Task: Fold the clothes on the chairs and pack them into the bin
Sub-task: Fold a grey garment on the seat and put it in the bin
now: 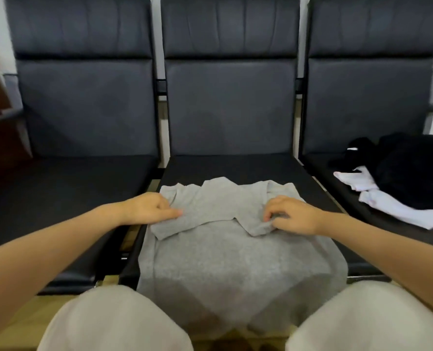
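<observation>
My left hand [147, 207] is pinching the folded-in left sleeve of the grey shirt [225, 249], which is lying on the middle chair [230, 165] between my hands. My right hand [290, 215] is pinching the other sleeve; further right, black clothes [413, 168] and white clothes [377, 196] are waiting.

— What's your grey shirt [225, 252] look like, mid-frame?
— Soft matt knit cloth. Your chairs [230, 107] look like smooth dark leatherette with a faint sheen; black clothes [413, 168] at right are matt fabric.
</observation>
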`<state>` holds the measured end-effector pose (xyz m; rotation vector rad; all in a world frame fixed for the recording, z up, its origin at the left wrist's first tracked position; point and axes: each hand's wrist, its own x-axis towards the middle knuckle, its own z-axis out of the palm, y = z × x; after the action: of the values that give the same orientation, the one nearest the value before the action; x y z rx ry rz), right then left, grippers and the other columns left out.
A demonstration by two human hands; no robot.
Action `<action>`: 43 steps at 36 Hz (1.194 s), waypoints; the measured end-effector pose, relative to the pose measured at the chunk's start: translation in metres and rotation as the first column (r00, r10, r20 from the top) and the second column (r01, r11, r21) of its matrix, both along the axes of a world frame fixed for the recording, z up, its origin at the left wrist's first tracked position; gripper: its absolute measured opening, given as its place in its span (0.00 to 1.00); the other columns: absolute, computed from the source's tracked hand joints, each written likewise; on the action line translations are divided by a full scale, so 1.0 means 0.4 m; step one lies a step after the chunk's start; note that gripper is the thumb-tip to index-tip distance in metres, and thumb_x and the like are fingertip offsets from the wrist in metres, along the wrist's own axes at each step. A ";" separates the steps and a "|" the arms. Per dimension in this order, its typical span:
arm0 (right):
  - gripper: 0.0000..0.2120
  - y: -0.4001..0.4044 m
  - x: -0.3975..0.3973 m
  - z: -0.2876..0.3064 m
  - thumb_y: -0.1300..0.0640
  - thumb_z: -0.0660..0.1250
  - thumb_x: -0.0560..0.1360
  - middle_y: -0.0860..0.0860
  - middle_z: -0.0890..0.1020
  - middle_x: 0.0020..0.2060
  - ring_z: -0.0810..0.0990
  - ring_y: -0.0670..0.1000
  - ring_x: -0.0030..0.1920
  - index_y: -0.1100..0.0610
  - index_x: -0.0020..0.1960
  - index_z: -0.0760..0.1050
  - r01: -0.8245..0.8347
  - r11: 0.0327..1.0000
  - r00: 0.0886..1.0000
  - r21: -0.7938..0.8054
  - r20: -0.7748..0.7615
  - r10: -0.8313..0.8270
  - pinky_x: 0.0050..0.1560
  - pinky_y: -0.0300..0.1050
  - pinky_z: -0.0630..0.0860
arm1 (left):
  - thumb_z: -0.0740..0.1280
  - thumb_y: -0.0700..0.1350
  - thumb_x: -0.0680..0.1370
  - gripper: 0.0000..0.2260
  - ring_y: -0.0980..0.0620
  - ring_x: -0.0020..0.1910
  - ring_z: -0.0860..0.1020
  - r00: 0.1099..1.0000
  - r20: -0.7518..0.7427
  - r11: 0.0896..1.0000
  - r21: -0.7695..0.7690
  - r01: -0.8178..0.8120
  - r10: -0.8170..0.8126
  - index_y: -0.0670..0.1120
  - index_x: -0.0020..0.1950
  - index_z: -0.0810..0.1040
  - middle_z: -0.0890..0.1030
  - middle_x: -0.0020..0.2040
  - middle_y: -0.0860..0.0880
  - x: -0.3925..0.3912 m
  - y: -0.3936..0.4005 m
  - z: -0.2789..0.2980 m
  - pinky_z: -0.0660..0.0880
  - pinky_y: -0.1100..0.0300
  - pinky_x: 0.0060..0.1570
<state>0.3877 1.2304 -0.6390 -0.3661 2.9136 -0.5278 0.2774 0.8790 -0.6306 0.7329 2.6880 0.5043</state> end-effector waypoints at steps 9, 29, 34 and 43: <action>0.13 -0.012 -0.111 0.043 0.55 0.60 0.76 0.51 0.84 0.43 0.78 0.46 0.41 0.58 0.44 0.82 0.288 0.950 0.957 -0.119 0.016 -0.288 0.48 0.44 0.74 | 0.59 0.57 0.79 0.16 0.52 0.46 0.77 0.976 -0.143 0.984 -0.040 -0.172 0.165 0.47 0.45 0.79 0.79 0.46 0.49 -0.079 0.116 0.021 0.75 0.52 0.54; 0.08 0.009 -0.318 -0.053 0.48 0.64 0.78 0.49 0.77 0.33 0.76 0.49 0.32 0.53 0.46 0.73 0.550 0.819 0.826 -0.163 -0.038 -0.562 0.33 0.43 0.70 | 0.65 0.53 0.78 0.14 0.47 0.43 0.76 0.907 -0.252 0.935 0.203 -0.291 0.337 0.45 0.37 0.72 0.77 0.39 0.47 -0.225 0.230 -0.082 0.67 0.55 0.39; 0.09 0.027 -0.426 -0.046 0.49 0.64 0.78 0.51 0.77 0.35 0.76 0.51 0.33 0.53 0.43 0.70 0.571 0.767 0.777 -0.293 -0.110 -0.620 0.34 0.44 0.71 | 0.66 0.52 0.78 0.19 0.46 0.36 0.73 0.832 -0.307 0.868 0.350 -0.353 0.463 0.43 0.33 0.67 0.72 0.33 0.46 -0.333 0.253 -0.074 0.67 0.54 0.36; 0.09 0.062 -0.571 -0.064 0.50 0.65 0.78 0.52 0.76 0.42 0.76 0.54 0.45 0.55 0.46 0.69 0.593 0.670 0.702 -0.446 -0.120 -0.702 0.42 0.46 0.68 | 0.64 0.53 0.79 0.14 0.45 0.43 0.75 0.808 -0.234 0.803 0.428 -0.414 0.541 0.43 0.43 0.71 0.73 0.37 0.48 -0.470 0.309 -0.083 0.64 0.56 0.33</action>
<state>0.1594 1.2554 -0.6645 0.6940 3.1437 -1.2423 0.0895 1.0024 -0.6636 0.1952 3.1689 1.1147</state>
